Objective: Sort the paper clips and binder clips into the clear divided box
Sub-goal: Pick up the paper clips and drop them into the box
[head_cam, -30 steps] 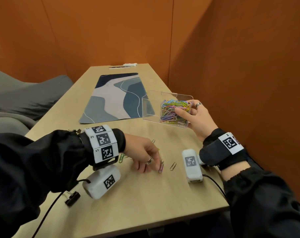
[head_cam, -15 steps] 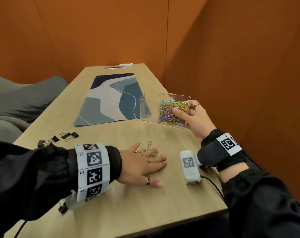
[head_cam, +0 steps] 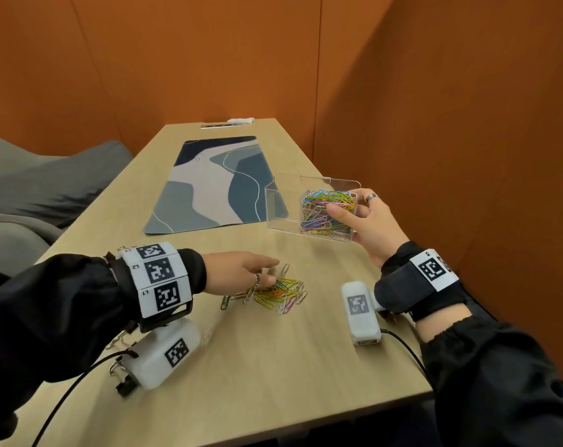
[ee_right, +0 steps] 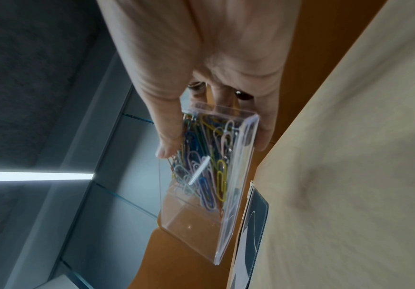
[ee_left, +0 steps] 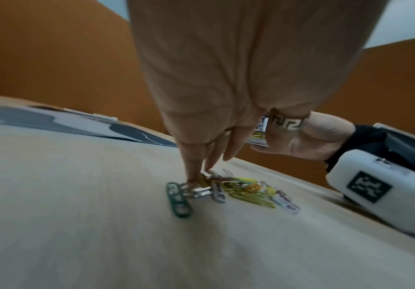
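A clear divided box (head_cam: 281, 204) is tilted just above the table at the right, gripped by my right hand (head_cam: 354, 214), thumb on its near wall. Its right compartment is full of coloured paper clips (head_cam: 325, 211); the left compartment looks empty. In the right wrist view the right hand (ee_right: 214, 148) clamps the box (ee_right: 201, 224) between thumb and fingers. A loose pile of paper clips (head_cam: 280, 293) lies mid-table. My left hand (head_cam: 267, 272) touches the pile's left side with straight fingers (ee_left: 194, 172). A black binder clip (head_cam: 125, 382) sits by my left wrist.
A blue and grey patterned mat (head_cam: 209, 185) lies beyond the box. The orange wall (head_cam: 434, 156) runs close along the table's right side. Grey seating (head_cam: 48, 182) is at the left. A white item (head_cam: 240, 121) lies at the table's far end.
My left hand went from pinching a clip to lying flat, then to fingertips on the clips, which are now bunched in a pile. The right hand kept holding the box.
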Tool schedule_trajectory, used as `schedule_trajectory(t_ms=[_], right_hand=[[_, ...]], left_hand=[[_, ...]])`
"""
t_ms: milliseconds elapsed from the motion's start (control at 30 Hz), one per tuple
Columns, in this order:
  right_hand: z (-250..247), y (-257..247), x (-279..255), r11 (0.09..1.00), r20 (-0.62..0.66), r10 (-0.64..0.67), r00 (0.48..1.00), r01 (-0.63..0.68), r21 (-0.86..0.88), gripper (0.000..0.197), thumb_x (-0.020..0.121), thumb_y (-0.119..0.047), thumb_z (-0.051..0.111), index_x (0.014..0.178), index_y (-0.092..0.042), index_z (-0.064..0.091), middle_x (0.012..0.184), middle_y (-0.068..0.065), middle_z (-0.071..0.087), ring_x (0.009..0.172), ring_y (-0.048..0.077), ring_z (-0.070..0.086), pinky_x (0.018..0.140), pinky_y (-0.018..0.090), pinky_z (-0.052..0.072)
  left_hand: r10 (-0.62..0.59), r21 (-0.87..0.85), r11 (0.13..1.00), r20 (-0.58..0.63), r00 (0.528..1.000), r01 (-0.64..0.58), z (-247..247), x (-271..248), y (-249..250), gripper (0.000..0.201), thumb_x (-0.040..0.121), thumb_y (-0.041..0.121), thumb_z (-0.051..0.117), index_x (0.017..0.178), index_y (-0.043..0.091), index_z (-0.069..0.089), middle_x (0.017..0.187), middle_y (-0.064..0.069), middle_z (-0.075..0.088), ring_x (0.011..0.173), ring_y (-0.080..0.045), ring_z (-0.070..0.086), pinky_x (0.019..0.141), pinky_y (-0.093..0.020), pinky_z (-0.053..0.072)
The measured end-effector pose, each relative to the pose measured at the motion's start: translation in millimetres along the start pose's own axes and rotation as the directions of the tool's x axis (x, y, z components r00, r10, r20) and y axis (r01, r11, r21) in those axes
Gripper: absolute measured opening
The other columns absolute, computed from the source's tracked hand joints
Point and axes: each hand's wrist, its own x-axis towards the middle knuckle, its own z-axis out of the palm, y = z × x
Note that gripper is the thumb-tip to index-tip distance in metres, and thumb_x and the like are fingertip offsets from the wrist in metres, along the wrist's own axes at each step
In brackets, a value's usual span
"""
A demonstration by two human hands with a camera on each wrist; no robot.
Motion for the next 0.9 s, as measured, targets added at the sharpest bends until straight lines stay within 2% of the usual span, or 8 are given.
schedule_trajectory(t_ms=[100, 200, 300, 367, 467, 533, 700, 900], right_hand=[[0, 0, 0, 1.0, 0.0, 0.004, 1.0, -0.004, -0.01, 0.029, 0.081, -0.012, 0.069, 0.098, -0.019, 0.047, 0.112, 0.011, 0.067, 0.092, 0.018, 0.067, 0.074, 0.03, 0.058], [0, -1, 0, 1.0, 0.002, 0.005, 1.0, -0.005, -0.006, 0.028, 0.081, -0.011, 0.069, 0.097, -0.019, 0.048, 0.112, 0.012, 0.066, 0.093, 0.02, 0.067, 0.075, 0.032, 0.058], [1, -1, 0, 1.0, 0.02, 0.015, 1.0, -0.014, -0.025, 0.027, 0.081, -0.012, 0.069, 0.097, -0.02, 0.049, 0.113, 0.013, 0.066, 0.098, 0.023, 0.066, 0.079, 0.036, 0.056], [1, 0, 0, 1.0, 0.029, 0.013, 0.999, -0.013, -0.023, 0.027, 0.081, -0.012, 0.069, 0.097, -0.02, 0.048, 0.113, 0.012, 0.066, 0.097, 0.022, 0.066, 0.079, 0.035, 0.057], [2, 0, 0, 1.0, 0.027, 0.009, 1.0, -0.009, -0.012, 0.029, 0.08, -0.011, 0.069, 0.098, -0.019, 0.048, 0.112, 0.012, 0.066, 0.096, 0.021, 0.066, 0.076, 0.031, 0.057], [2, 0, 0, 1.0, 0.025, 0.007, 1.0, -0.007, -0.009, 0.029, 0.08, -0.01, 0.069, 0.097, -0.019, 0.048, 0.111, 0.011, 0.066, 0.095, 0.02, 0.066, 0.077, 0.031, 0.057], [2, 0, -1, 1.0, 0.037, 0.009, 0.999, -0.009, 0.003, 0.029, 0.08, -0.008, 0.069, 0.097, -0.019, 0.048, 0.105, 0.008, 0.067, 0.093, 0.021, 0.066, 0.08, 0.035, 0.057], [4, 1, -3, 0.999, 0.035, 0.029, 0.999, -0.028, -0.017, 0.029, 0.078, -0.009, 0.071, 0.096, -0.019, 0.05, 0.111, 0.017, 0.065, 0.102, 0.03, 0.064, 0.087, 0.047, 0.053]], left_hand=[[0.006, 0.066, 0.998, -0.123, 0.992, 0.002, 0, 8, 0, 0.062, 0.089, 0.039, 0.057, 0.143, 0.021, 0.033, 0.139, 0.001, 0.043, 0.124, -0.015, 0.045, 0.103, -0.025, 0.036], [-0.01, 0.126, 0.992, -0.069, 0.998, 0.019, 2, 12, 3, 0.079, 0.071, 0.05, 0.073, 0.137, 0.022, 0.039, 0.129, 0.002, 0.044, 0.114, -0.014, 0.047, 0.098, -0.024, 0.039], [0.011, 0.149, 0.989, -0.076, 0.997, 0.001, 6, 16, 13, 0.077, 0.063, 0.05, 0.079, 0.127, 0.02, 0.048, 0.12, 0.003, 0.049, 0.102, -0.01, 0.049, 0.092, -0.021, 0.041], [0.028, 0.159, 0.987, -0.105, 0.994, -0.011, 8, 20, 19, 0.072, 0.065, 0.048, 0.079, 0.124, 0.017, 0.052, 0.117, 0.002, 0.054, 0.1, -0.012, 0.052, 0.086, -0.02, 0.042], [0.056, 0.155, 0.987, -0.138, 0.989, -0.034, 8, 25, 24, 0.054, 0.071, 0.039, 0.077, 0.116, 0.014, 0.061, 0.109, 0.001, 0.063, 0.088, -0.01, 0.052, 0.076, -0.017, 0.039], [0.078, 0.149, 0.987, -0.148, 0.986, -0.056, 7, 27, 23, 0.043, 0.074, 0.033, 0.076, 0.112, 0.014, 0.066, 0.107, -0.002, 0.067, 0.084, -0.009, 0.052, 0.074, -0.017, 0.039], [0.115, 0.19, 0.978, -0.133, 0.984, -0.088, 5, 33, 24, 0.03, 0.08, 0.027, 0.071, 0.107, 0.014, 0.069, 0.105, -0.005, 0.068, 0.083, -0.009, 0.051, 0.074, -0.018, 0.039], [0.128, 0.252, 0.962, -0.083, 0.988, -0.104, 2, 41, 30, 0.028, 0.085, 0.023, 0.066, 0.11, 0.011, 0.066, 0.11, -0.007, 0.066, 0.083, -0.01, 0.048, 0.068, -0.016, 0.032]])
